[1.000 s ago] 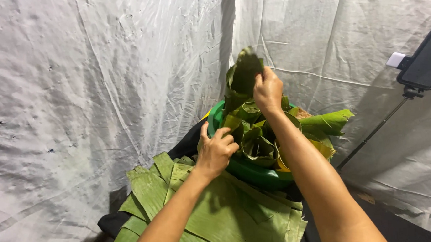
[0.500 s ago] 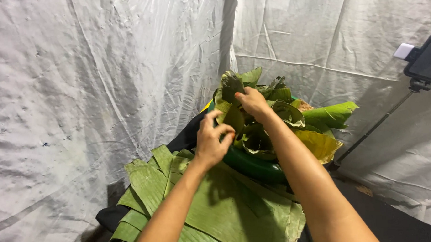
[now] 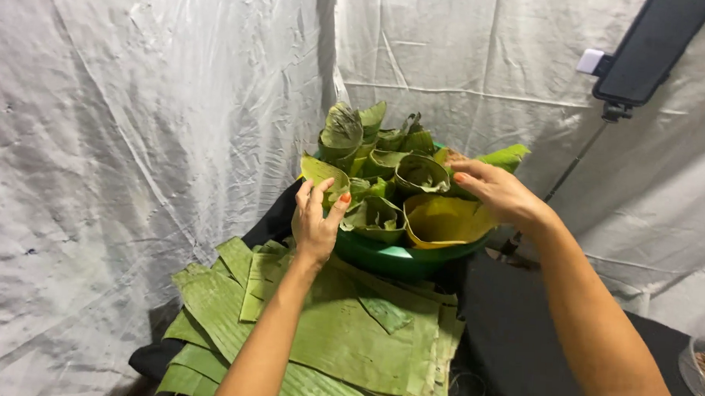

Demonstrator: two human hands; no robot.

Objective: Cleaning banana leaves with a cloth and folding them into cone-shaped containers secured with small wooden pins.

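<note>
A green plastic bowl stands at the back of a black-covered table, heaped with several cups rolled from banana leaf. My left hand rests against the bowl's left rim, fingers apart and touching a leaf cup there. My right hand lies flat on the right side of the heap, fingers spread over a yellowish leaf cup. Neither hand holds anything. In front of the bowl lies a stack of flat banana leaf pieces.
White plastic sheeting hangs behind and to the left. A phone on a stand rises at the upper right. A clear round container shows at the right edge. The black cloth covers the table.
My right hand came down from above the heap, where it set a leaf cup, and moved to the heap's right side. My left hand opened at the bowl's left rim. The view moved closer.
</note>
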